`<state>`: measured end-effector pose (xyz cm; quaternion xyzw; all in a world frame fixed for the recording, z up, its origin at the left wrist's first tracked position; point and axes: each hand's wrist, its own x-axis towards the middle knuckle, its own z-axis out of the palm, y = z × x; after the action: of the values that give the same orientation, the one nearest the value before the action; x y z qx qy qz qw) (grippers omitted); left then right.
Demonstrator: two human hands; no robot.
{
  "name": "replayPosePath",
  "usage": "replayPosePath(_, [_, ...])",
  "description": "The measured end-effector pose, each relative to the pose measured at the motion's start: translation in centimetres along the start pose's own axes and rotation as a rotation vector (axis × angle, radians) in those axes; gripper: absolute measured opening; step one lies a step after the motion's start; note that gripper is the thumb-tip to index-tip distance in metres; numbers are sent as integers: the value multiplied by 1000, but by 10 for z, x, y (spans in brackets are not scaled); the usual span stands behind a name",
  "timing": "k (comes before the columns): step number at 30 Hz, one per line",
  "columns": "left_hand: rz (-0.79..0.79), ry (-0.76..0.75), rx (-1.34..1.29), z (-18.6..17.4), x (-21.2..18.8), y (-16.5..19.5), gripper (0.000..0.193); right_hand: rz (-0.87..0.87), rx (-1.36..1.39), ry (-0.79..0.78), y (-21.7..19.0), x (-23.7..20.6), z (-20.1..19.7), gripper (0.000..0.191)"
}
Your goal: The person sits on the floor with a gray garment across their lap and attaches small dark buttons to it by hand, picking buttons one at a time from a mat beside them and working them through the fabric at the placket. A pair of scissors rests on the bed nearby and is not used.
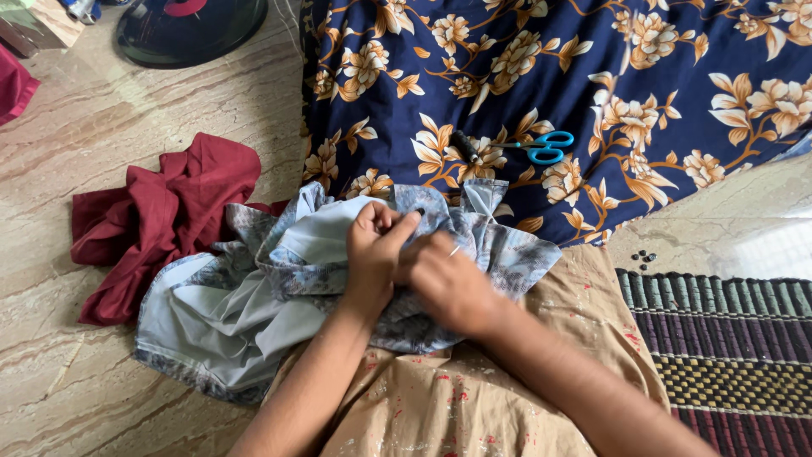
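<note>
A crumpled light blue and grey patterned garment (254, 296) lies across my lap and the floor. My left hand (372, 254) pinches a fold of it between thumb and fingers near a small dark hole or button. My right hand (444, 279) presses on the same fold just to the right, fingers curled on the cloth, a ring on one finger. Whether it holds a needle cannot be made out. Both hands touch each other.
A dark red cloth (152, 220) lies on the marble floor at left. Blue-handled scissors (541, 148) and a dark thread spool (465, 148) rest on a navy floral sheet (592, 76). A striped woven mat (736, 347) sits at right, small dark beads (644, 258) near it. A dark round base (186, 34) stands top left.
</note>
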<state>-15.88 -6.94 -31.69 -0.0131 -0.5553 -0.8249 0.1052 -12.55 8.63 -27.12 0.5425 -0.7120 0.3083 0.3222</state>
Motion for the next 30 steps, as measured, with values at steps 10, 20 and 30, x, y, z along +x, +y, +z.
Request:
replayPosePath(10, [71, 39, 78, 5, -6, 7, 23, 134, 358, 133, -24, 6, -15, 22])
replayPosePath(20, [266, 156, 271, 1, -6, 8, 19, 843, 1358, 465, 6, -32, -15, 1])
replayPosePath(30, [440, 209, 596, -1, -7, 27, 19, 1210, 1518, 564, 65, -58, -28, 13])
